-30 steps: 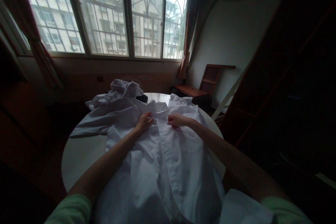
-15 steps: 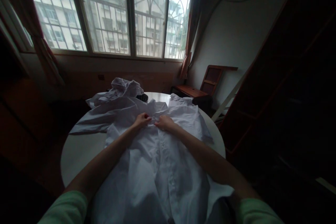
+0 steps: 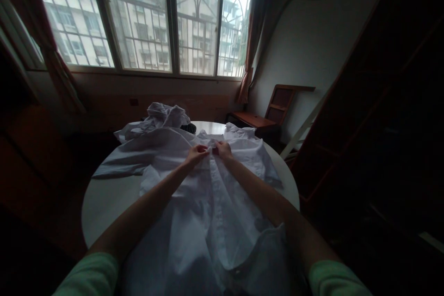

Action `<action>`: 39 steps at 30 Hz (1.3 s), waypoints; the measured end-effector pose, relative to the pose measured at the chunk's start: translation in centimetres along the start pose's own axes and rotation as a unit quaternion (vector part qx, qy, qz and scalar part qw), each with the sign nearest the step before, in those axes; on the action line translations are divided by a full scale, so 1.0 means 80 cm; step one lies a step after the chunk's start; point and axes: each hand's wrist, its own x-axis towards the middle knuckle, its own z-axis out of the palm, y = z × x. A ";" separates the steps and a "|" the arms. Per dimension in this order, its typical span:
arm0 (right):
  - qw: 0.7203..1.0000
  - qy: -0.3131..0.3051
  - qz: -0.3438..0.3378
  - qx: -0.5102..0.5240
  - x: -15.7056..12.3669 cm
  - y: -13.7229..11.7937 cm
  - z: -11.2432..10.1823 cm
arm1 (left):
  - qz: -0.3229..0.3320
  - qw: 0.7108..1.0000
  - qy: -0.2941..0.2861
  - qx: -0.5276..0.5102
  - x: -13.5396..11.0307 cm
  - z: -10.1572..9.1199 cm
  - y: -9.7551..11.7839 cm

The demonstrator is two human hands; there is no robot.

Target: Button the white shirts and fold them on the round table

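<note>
A white button-up shirt lies spread over the round table, its collar at the far end and its lower part hanging toward me. Near the collar, my left hand pinches the cloth at the front placket. My right hand grips the other front edge right beside it, lifting that cloth a little. The fingers of both hands are closed and almost meet. Whether a button lies between them is too small to make out. Below my right forearm the shirt's front panel is raised and folded over.
More crumpled white clothing is heaped at the table's far left, beside a small dark patterned item. The white round table shows around the cloth. A wooden chair stands behind at the right, below the wall near the barred window.
Both hands have moved slightly away from me and to the right, up toward the collar. The right front edge is now lifted, and the lower right panel has shifted and folded.
</note>
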 end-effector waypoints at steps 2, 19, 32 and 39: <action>0.998 -0.032 0.057 0.011 -0.011 0.008 0.004 | -0.022 1.000 0.019 -0.001 -0.005 0.003 -0.013; 0.924 -0.028 0.001 -0.380 -0.043 0.014 0.005 | 0.041 0.962 0.052 0.265 -0.025 -0.009 -0.027; 0.994 -0.034 0.093 0.039 -0.034 0.034 0.005 | 0.096 0.965 0.083 0.229 -0.043 -0.015 -0.024; 0.997 -0.067 -0.023 -0.009 -0.032 0.041 0.003 | 0.140 0.968 0.056 0.202 -0.042 -0.013 -0.028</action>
